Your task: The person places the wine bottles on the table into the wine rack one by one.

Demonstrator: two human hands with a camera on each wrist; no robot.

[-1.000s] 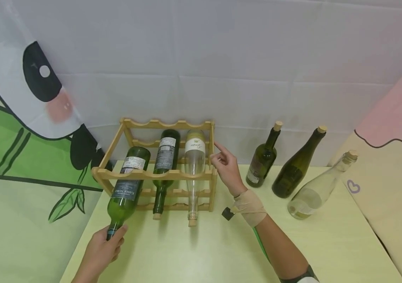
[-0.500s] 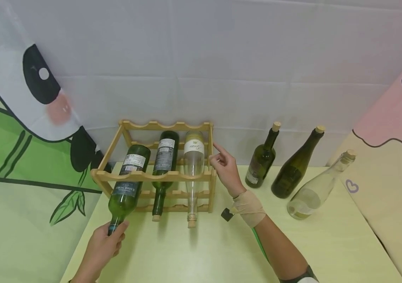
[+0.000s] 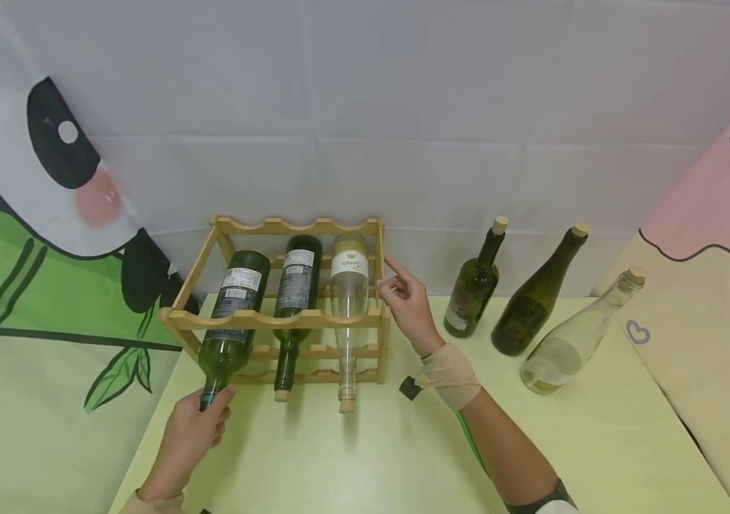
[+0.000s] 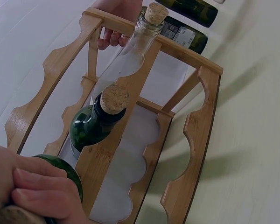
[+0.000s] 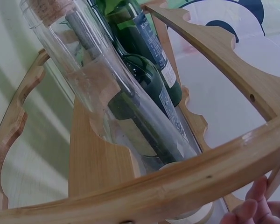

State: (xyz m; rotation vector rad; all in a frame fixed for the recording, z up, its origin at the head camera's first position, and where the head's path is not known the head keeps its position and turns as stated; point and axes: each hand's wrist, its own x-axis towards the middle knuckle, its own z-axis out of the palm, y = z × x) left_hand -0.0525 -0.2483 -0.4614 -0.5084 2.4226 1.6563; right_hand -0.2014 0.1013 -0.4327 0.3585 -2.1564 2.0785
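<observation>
A wooden rack (image 3: 300,318) stands at the back of the table and holds three bottles lying with their necks toward me. My left hand (image 3: 194,432) grips the neck of the leftmost green bottle (image 3: 236,307), which lies in the rack's left slot; in the left wrist view my fingers (image 4: 42,196) wrap the neck just behind the front rail (image 4: 196,135). A second green bottle (image 3: 294,293) and a clear bottle (image 3: 347,293) lie beside it, both corked. My right hand (image 3: 403,300) holds the rack's right end, fingertips (image 5: 256,210) curled by its top rail (image 5: 200,172).
Three corked bottles stand to the right of the rack: a dark green one (image 3: 475,285), an olive one (image 3: 531,307) and a clear one (image 3: 570,343). A fabric backdrop rises close behind the rack. The table's (image 3: 371,457) front part lies between my arms.
My left hand has pushed the leftmost green bottle deeper into the rack, so less of it sticks out in front. The right hand stays at the rack's right end.
</observation>
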